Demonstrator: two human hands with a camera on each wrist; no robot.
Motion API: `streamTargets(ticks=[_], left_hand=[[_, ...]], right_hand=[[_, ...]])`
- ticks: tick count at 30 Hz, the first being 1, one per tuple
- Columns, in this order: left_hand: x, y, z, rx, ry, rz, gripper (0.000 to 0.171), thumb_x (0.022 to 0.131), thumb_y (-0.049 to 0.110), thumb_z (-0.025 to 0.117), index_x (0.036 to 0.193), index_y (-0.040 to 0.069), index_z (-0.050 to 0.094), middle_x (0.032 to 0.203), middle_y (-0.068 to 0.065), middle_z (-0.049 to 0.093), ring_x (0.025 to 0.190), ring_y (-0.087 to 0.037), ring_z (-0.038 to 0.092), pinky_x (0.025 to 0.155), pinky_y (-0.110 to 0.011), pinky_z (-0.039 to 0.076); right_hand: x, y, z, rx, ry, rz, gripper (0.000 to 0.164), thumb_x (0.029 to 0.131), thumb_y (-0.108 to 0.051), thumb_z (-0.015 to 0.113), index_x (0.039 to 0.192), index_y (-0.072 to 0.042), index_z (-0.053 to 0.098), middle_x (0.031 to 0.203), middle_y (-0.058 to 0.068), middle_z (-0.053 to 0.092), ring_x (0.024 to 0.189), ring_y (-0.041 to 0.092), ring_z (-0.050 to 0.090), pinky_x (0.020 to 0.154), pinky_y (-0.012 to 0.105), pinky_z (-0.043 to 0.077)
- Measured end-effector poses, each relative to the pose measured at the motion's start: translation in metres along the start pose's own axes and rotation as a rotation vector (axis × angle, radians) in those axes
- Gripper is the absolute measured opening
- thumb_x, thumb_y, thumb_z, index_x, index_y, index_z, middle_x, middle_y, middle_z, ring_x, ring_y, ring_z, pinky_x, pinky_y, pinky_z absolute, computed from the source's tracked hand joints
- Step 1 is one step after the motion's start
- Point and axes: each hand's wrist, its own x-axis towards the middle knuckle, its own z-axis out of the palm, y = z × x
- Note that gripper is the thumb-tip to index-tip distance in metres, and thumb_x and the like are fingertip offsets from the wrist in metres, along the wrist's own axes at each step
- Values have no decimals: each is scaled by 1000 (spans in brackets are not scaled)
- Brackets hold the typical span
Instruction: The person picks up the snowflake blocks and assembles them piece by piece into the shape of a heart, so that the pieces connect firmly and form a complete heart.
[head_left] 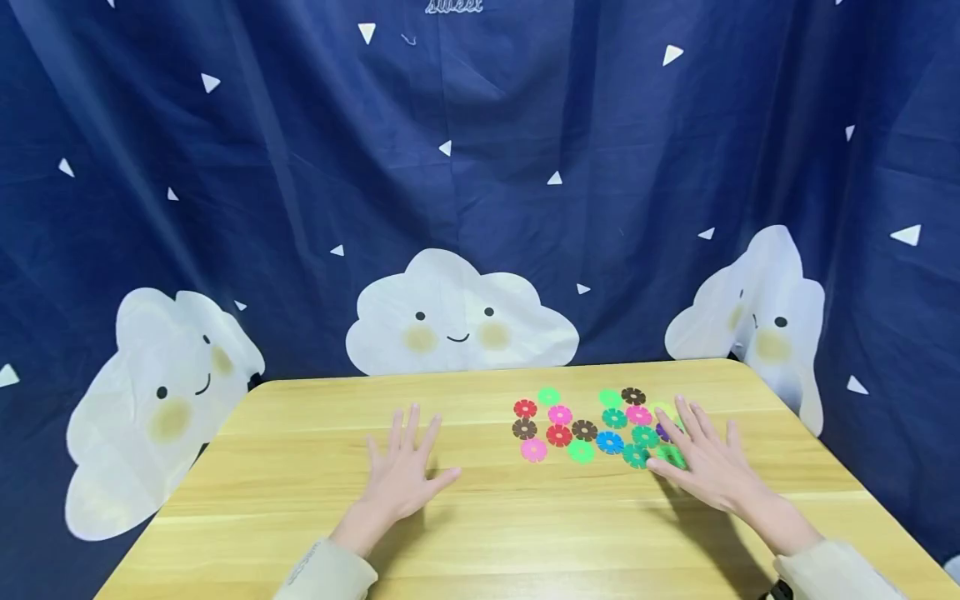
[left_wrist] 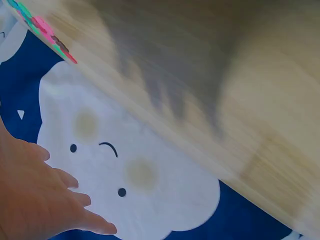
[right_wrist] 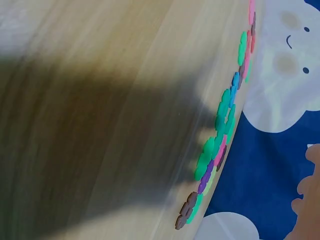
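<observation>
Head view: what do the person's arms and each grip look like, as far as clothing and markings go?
The left grip and right grip are bare, with no gloves or rings showing. The left sleeve is pale cream with grey lettering, too small to read. The right sleeve is also pale cream; a black item shows at its cuff, mostly cut off.

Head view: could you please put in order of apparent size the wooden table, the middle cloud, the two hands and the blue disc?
1. Wooden table
2. Middle cloud
3. Left hand and right hand: they look alike, so unranked
4. Blue disc
</observation>
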Motion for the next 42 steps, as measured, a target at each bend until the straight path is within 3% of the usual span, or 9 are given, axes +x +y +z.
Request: streamTargets(ticks=[9, 12, 15, 21, 25, 29, 32, 38, 42], left_hand=[[27, 24, 9, -70, -48, 130, 65, 87, 40, 56, 142, 15, 30, 137, -26, 27, 131, -42, 16, 95, -71, 12], [37, 32, 15, -77, -38, 192, 62, 87, 37, 58, 140, 15, 36, 122, -20, 36, 117, -35, 32, 92, -56, 30], [46, 41, 21, -98, -36, 234, 59, 86, 34, 59, 138, 14, 40, 105, -13, 38, 98, -26, 36, 73, -34, 38], [61, 55, 33, -125, -81, 176, 53, 84, 30, 63, 132, 12, 49, 91, -9, 36, 83, -21, 33, 54, -20, 32], [71, 57, 43, -275, -162, 128, 47, 84, 28, 62, 127, 10, 53, 95, -14, 46, 86, -24, 37, 64, -30, 39], [80, 55, 52, -515, -228, 81, 43, 85, 19, 62, 124, 4, 54, 105, -22, 53, 97, -32, 41, 83, -53, 38], [86, 54, 57, -572, -230, 89, 42, 84, 15, 63, 123, 3, 54, 102, -21, 54, 98, -32, 43, 85, -52, 37], [92, 60, 66, -516, -216, 195, 41, 80, 10, 67, 119, 4, 59, 71, -9, 44, 73, -17, 35, 64, -28, 32], [94, 67, 71, -434, -222, 214, 41, 79, 14, 68, 118, 8, 61, 78, -5, 48, 77, -15, 34, 67, -27, 32]], right_hand=[[9, 3, 6, -10, -47, 25, 75, 84, -51, 55, 140, -5, 34, 143, 27, 26, 129, 47, 21, 92, 73, 9], [12, 3, 10, -28, -60, 29, 75, 84, -50, 56, 138, -3, 35, 137, 27, 35, 125, 47, 28, 92, 71, 16], [14, 3, 15, -31, -75, 20, 76, 83, -50, 58, 137, -2, 37, 127, 28, 45, 117, 48, 37, 91, 68, 25], [18, 7, 23, 30, -162, 6, 74, 82, -47, 60, 134, 1, 40, 119, 36, 47, 108, 59, 40, 80, 68, 36], [22, 10, 26, 126, -216, -4, 70, 83, -40, 62, 132, 6, 41, 115, 37, 50, 109, 62, 36, 83, 70, 32], [28, 13, 29, 216, -255, -75, 63, 83, -31, 64, 128, 9, 44, 78, 12, 60, 84, 31, 55, 79, 52, 42], [33, 14, 33, 249, -265, -135, 58, 83, -26, 64, 126, 10, 47, 60, -7, 41, 60, 7, 36, 66, 35, 38], [39, 14, 41, 229, -277, -138, 48, 83, -17, 64, 123, 8, 51, 61, -8, 37, 61, 4, 34, 77, 44, 39], [39, 13, 45, 204, -280, -104, 42, 82, -12, 65, 119, 5, 55, 65, -2, 45, 69, 14, 44, 81, 50, 39]])
